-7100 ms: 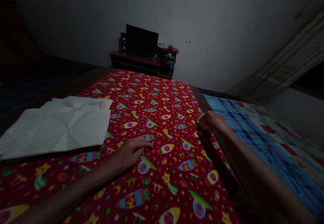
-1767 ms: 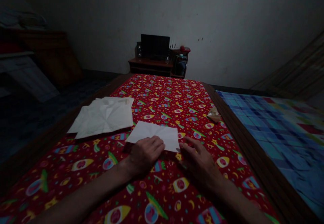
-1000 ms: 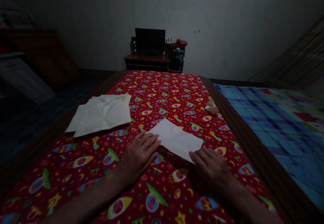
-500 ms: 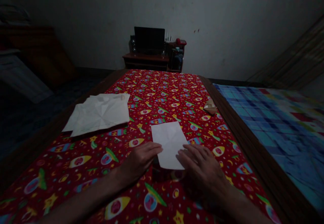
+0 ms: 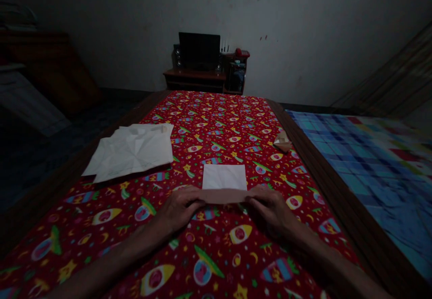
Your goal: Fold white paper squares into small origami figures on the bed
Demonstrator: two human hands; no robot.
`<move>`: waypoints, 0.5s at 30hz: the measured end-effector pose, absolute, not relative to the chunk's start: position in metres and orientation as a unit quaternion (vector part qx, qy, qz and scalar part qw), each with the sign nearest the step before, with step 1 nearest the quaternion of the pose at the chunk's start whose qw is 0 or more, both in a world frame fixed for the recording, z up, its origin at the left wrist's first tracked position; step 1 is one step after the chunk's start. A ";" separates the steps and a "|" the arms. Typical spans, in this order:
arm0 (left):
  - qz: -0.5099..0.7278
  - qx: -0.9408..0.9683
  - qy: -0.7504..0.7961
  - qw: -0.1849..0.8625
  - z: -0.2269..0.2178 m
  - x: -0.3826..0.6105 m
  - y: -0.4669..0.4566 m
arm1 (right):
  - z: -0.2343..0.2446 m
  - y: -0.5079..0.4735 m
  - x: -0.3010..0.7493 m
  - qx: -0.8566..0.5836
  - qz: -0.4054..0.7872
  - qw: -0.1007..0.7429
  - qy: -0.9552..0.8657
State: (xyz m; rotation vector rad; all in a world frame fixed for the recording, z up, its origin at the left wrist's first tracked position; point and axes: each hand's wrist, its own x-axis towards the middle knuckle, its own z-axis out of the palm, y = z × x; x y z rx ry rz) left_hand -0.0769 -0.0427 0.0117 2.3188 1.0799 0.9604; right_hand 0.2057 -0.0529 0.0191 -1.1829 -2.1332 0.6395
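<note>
A white sheet of paper [image 5: 224, 177] lies on the red patterned cloth [image 5: 219, 123] right in front of me. Its near edge is turned up and over, showing a darker strip. My left hand [image 5: 180, 206] pinches the left end of that turned-up edge. My right hand [image 5: 270, 206] pinches the right end. Both hands rest low on the cloth with fingers closed on the paper.
A stack of creased white sheets [image 5: 131, 151] lies to the left. A small folded paper piece [image 5: 282, 141] sits near the cloth's right edge. A blue checked mat [image 5: 364, 164] lies to the right. A dark screen [image 5: 199, 50] stands on a low cabinet at the wall.
The sheet was taken from the stack, turned round on the cloth, and its near edge is now lifted and folded away from me by both hands.
</note>
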 end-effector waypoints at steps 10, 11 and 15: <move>0.154 0.786 0.580 0.149 0.026 -0.058 -0.031 | 0.018 -0.036 0.185 -0.604 0.182 0.251 -0.734; 0.132 0.783 0.590 0.147 0.027 -0.057 -0.029 | 0.018 -0.036 0.184 -0.609 0.161 0.237 -0.740; 0.072 0.786 0.600 0.130 0.033 -0.055 -0.022 | 0.020 -0.041 0.183 -0.619 0.119 0.206 -0.748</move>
